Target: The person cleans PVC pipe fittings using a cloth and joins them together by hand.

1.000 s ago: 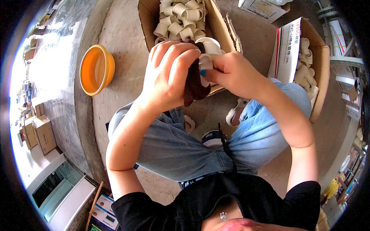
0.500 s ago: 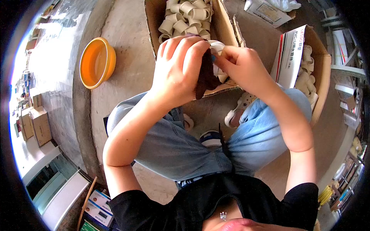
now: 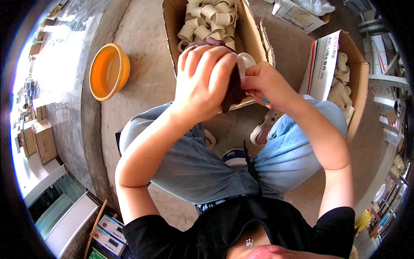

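My left hand (image 3: 205,77) is wrapped round a dark brown cloth (image 3: 233,91), which hangs below its fingers over the near edge of the cardboard box. Against the cloth is a white pipe fitting (image 3: 246,60), partly hidden by both hands. At its right side my right hand (image 3: 267,84) has its fingers pinched together, and what they hold is hidden. Beyond the hands, the open cardboard box (image 3: 254,30) holds several cream pipe fittings (image 3: 207,19).
An orange basin (image 3: 109,72) stands on the floor at the left. On the right is a printed carton (image 3: 321,64) of fittings, with another white box (image 3: 297,16) behind it. My bent knees lie below the hands.
Compared with the earlier frames, both hands and the cloth are a little further right. My right hand's fingers have turned and curled, and it sits slightly lower than half a second ago.
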`<state>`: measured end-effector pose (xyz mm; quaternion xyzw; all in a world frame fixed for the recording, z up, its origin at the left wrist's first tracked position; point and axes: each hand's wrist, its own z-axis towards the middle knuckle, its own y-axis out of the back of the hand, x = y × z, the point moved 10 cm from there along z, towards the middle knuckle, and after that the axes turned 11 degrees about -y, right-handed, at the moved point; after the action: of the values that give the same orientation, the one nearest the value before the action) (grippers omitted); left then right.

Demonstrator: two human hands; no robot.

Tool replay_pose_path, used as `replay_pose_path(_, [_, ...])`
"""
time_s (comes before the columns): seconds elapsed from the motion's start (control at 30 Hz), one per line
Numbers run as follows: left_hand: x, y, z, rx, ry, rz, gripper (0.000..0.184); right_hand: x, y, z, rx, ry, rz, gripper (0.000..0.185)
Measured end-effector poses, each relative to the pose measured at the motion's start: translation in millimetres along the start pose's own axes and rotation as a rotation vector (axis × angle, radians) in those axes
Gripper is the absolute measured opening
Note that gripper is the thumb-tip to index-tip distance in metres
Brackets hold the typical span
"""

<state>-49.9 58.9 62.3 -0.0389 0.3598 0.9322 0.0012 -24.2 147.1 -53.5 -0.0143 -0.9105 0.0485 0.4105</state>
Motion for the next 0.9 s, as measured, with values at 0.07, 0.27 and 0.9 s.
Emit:
replay_pose_path(0.07, [6.6, -1.4, 0.9, 0.036, 0.042, -0.102, 0.052, 7.4, 0.9, -0.9, -0.035, 0.069, -0.063, 0.024])
replay_pose_path(0.27, [12.5, -19.7, -6.4, 0.251, 0.081, -0.429, 0.054, 52.5, -2.2, -30.0, -0.227, 0.626, -0.653, 0.015])
replay_pose_path(0.9, [59.3, -57.2, -82.0, -0.218, 1.336, -1.338, 0.037, 90.2, -13.8, -67.2, -0.386, 0.973, -0.777, 0.054])
